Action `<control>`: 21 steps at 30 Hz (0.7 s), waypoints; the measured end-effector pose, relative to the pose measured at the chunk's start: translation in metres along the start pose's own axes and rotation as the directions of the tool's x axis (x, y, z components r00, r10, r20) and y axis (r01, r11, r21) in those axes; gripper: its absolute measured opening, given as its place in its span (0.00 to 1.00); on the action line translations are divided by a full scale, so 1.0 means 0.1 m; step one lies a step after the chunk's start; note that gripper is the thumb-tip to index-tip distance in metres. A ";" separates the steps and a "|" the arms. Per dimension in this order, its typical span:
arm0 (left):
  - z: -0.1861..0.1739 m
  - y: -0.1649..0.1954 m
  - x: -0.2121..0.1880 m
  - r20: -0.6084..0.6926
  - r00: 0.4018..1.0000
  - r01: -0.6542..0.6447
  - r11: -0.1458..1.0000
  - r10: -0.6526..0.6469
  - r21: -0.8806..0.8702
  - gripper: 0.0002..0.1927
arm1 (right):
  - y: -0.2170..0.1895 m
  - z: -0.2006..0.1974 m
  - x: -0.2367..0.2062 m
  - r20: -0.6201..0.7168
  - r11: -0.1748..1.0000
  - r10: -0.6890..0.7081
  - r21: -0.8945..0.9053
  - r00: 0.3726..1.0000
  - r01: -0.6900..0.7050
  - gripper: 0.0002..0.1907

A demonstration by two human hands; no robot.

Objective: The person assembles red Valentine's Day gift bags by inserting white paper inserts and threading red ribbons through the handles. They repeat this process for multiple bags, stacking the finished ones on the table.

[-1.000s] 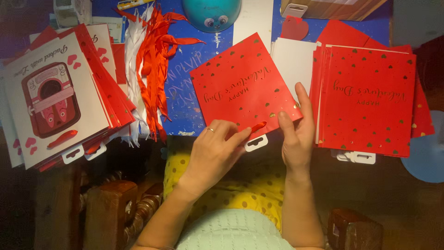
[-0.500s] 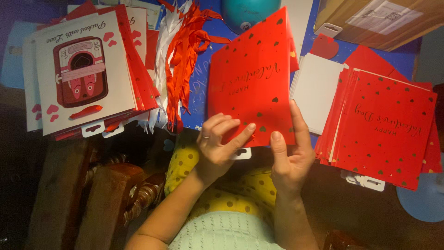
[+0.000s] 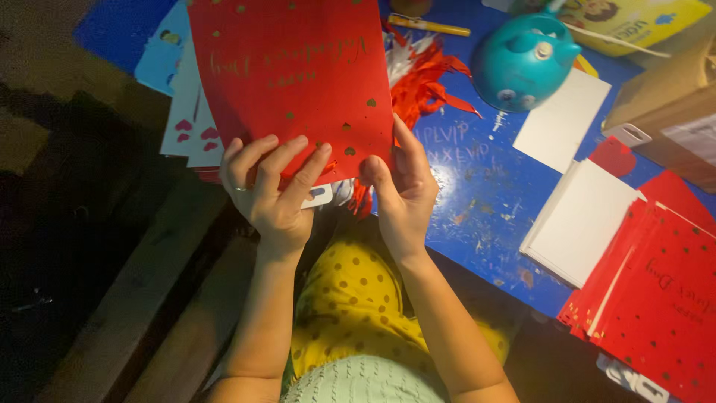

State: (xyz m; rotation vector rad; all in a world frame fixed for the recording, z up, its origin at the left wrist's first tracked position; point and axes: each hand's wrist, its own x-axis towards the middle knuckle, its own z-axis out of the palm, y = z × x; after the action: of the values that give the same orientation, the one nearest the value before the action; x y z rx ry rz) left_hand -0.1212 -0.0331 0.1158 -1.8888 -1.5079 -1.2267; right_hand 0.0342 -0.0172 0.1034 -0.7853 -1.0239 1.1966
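I hold up a red card [image 3: 294, 82] with gold lettering and small gold hearts, its face toward me and upside down. My left hand [image 3: 272, 194] grips its lower left edge, fingers spread over the front. At the lower right corner my right hand [image 3: 399, 190] pinches the card between thumb and fingers. A white hang tab [image 3: 319, 197] pokes out below the card. A pile of white packs with pink hearts [image 3: 188, 127] lies partly hidden behind the card.
On the blue table [image 3: 477, 201] lie red and white ribbons [image 3: 425, 82], a teal round toy [image 3: 522, 60], white cards [image 3: 582, 216], a stack of red cards [image 3: 656, 291] at right and a cardboard box [image 3: 671, 104]. Wooden furniture [image 3: 171, 298] stands lower left.
The red card has been lifted off the table and carried left, up toward the camera. Both hands stayed on its lower edge; the view swung left.
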 end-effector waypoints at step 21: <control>0.00 -0.03 -0.15 0.526 0.821 0.312 0.946 -0.224 -0.085 0.35 | 0.63 0.15 0.04 0.118 0.708 -0.142 -0.682 0.983 0.184 0.22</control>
State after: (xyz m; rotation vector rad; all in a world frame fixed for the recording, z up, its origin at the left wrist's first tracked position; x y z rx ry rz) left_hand -0.1245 -0.0397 0.1029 -2.3032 -2.0648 -1.0322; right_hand -0.0028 -0.0003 0.0523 -1.2130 -1.5939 0.6565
